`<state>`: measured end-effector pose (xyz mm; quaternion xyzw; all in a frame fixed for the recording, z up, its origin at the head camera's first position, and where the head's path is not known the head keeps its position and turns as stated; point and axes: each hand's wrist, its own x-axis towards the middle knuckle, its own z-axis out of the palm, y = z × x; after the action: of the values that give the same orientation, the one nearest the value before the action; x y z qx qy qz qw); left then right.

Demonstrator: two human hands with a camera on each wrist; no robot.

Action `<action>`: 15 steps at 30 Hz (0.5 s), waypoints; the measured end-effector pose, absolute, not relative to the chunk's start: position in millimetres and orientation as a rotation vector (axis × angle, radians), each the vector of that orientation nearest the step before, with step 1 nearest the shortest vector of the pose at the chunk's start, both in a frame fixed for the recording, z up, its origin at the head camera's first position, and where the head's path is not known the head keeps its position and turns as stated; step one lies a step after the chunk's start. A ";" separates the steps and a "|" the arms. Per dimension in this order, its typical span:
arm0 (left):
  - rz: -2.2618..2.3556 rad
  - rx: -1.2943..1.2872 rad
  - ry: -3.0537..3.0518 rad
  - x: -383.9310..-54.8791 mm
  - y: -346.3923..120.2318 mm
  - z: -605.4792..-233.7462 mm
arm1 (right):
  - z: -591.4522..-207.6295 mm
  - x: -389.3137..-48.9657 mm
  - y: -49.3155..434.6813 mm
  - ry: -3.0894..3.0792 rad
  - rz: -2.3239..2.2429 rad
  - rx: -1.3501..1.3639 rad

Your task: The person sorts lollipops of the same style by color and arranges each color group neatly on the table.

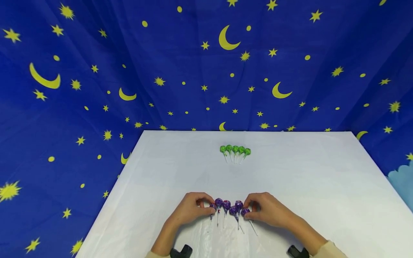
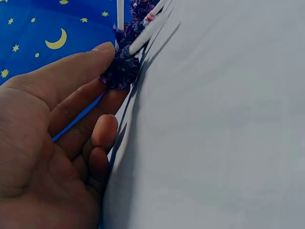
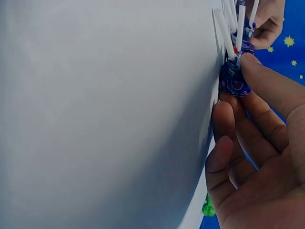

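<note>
Several purple-wrapped lollipops [image 1: 227, 205] lie in an uneven row near the front of the white table, their sticks pointing toward me. At the row's left end, my left hand [image 1: 193, 208] pinches the head of the outermost lollipop [image 2: 119, 74] between thumb and fingers. My right hand [image 1: 268, 209] does the same at the other end, with thumb and fingertips on the head of the rightmost lollipop [image 3: 234, 78]. Between the hands, two of the middle lollipops overlap, one head [image 1: 233, 210] sitting lower than its neighbours.
Farther back, several green lollipops [image 1: 235, 149] lie fanned out side by side on the white table [image 1: 180, 161]. Blue cloth [image 1: 193, 64] with yellow moons and stars hangs behind and beside the table. Black wrist straps [image 1: 181, 252] show at the bottom edge.
</note>
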<state>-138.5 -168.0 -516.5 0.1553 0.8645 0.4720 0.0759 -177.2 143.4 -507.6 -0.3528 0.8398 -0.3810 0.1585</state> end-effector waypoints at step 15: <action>1.439 0.401 2.527 -141.5 -167.0 -506.9 | -504.9 -175.5 144.2 2.378 -1.101 -0.959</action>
<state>-141.5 -167.0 -506.9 0.1359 0.8564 0.4874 0.1028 -175.5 144.2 -504.9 -0.3384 0.8391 -0.3884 0.1748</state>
